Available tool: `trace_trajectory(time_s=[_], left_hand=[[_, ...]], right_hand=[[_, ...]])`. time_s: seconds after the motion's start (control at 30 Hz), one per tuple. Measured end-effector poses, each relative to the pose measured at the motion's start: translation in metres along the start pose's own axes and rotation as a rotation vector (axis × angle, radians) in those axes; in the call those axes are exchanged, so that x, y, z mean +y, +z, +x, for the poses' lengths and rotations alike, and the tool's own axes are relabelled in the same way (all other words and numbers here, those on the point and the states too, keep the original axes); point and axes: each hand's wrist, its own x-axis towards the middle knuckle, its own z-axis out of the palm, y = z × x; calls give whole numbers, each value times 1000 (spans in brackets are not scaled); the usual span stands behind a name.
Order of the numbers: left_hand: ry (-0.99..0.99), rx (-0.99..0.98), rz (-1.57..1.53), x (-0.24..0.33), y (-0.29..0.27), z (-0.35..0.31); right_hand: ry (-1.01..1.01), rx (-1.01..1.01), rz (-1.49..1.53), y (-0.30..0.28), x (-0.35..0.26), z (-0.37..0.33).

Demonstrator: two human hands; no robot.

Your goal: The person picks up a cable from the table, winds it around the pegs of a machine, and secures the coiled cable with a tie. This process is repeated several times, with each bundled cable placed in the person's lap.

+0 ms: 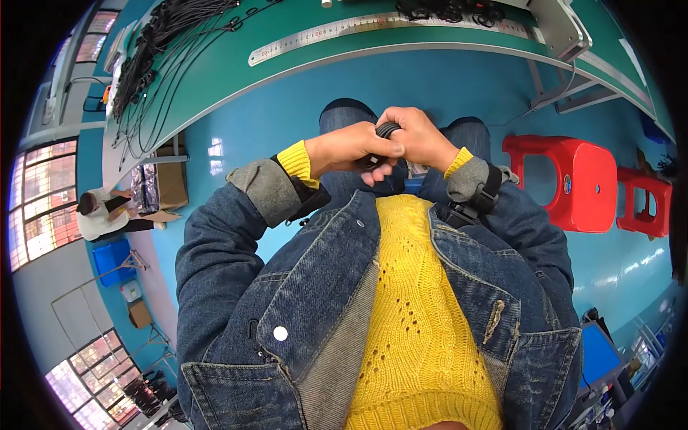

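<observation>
Glossy blue flooring [272, 107] runs beneath a smooth green worktable [315, 16] with a pale rim. At left, thin black flexible cables [147, 68] lie on it in a tangled heap; farther right is a flat silver ruler [322, 34]. Above the blue denim lap [349, 118], the left hand [355, 147] is wrapped around a compact black ribbed coil [388, 130], apparently cable; the right hand [423, 140] clasps it too, touching the left. Shaping or tightening the coil seems in hand, calling for firm finger pressure on its loops. At right stands a shiny red plastic stool [591, 183].
</observation>
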Motion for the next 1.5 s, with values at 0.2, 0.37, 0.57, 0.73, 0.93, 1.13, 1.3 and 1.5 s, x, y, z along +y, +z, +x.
trace_trajectory(time_s=[0.2,0.37,0.57,0.73,0.93,1.13,1.3,1.5], left_hand=[[-152,-155,-216,-5,-18,2],[-147,-182,-321,-16,-25,7],[-102,-168,-419,-27,-31,2],[-23,-103,-320,-42,-31,-10],[164,130,-234,-59,-52,-27],[500,274,-530,-88,-78,-51],[541,405,-609,-95,-67,-71],[585,441,-710,-105,-71,-86]], right_hand=[[0,-47,-512,1,-5,1],[-99,-64,-490,4,-3,9],[-162,100,-365,22,2,6],[-55,-21,-395,35,-12,12],[-110,-398,-504,42,-33,63],[-226,-236,-557,49,-64,198],[-321,101,-710,94,-63,317],[-405,177,-1052,121,-38,362]])
